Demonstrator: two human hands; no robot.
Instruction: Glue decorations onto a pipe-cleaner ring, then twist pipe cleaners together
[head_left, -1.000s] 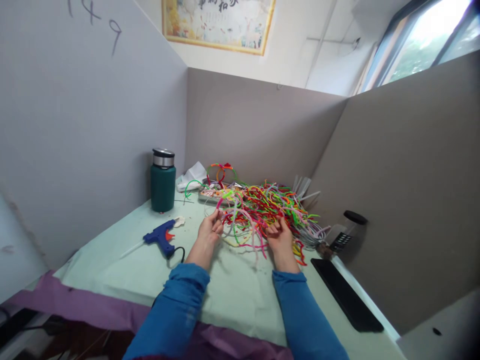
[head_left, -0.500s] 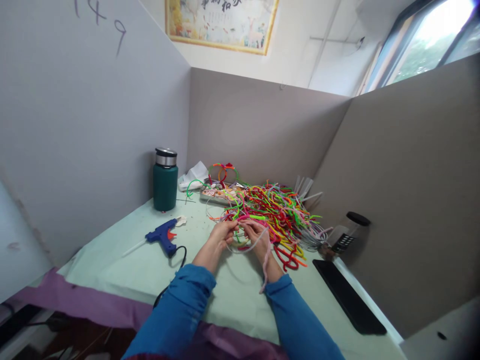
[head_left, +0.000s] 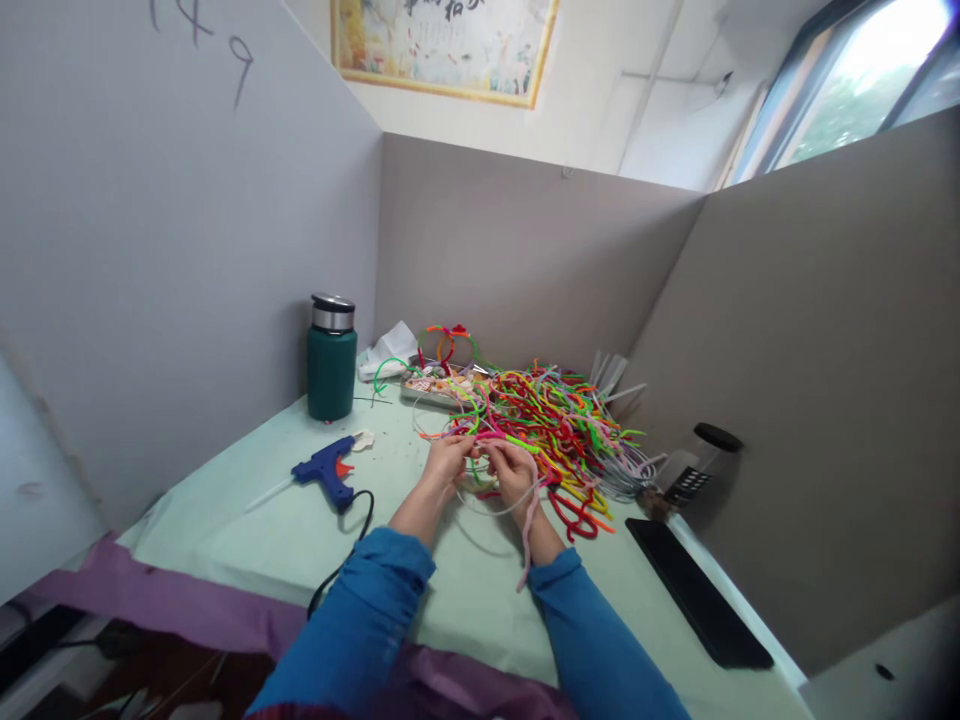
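Observation:
Both hands meet above the middle of the table, fingertips nearly touching. My left hand (head_left: 448, 462) is closed in a pinch on a thin pale hoop (head_left: 480, 510), whose lower edge curves beneath the hands. My right hand (head_left: 514, 474) is closed on a light pink pipe cleaner (head_left: 527, 540); its loose end hangs over the right wrist. Where the pipe cleaner meets the hoop, the fingers hide the contact. Just behind the fingers spreads a tangled heap of colored pipe cleaners (head_left: 555, 420).
A blue glue gun (head_left: 326, 473) with a black cord lies at left, near a green bottle (head_left: 331, 372). Behind are a metal tray (head_left: 431, 398) of small pieces and white tissue (head_left: 390, 350). At right are red-handled scissors (head_left: 576, 515), a clear jar (head_left: 694, 465) and a black slab (head_left: 697, 592).
The pink pipe cleaner now arches higher over my right hand, and its hanging end has shifted slightly left. The hoop has tilted a little, with both hands staying nearly in place.

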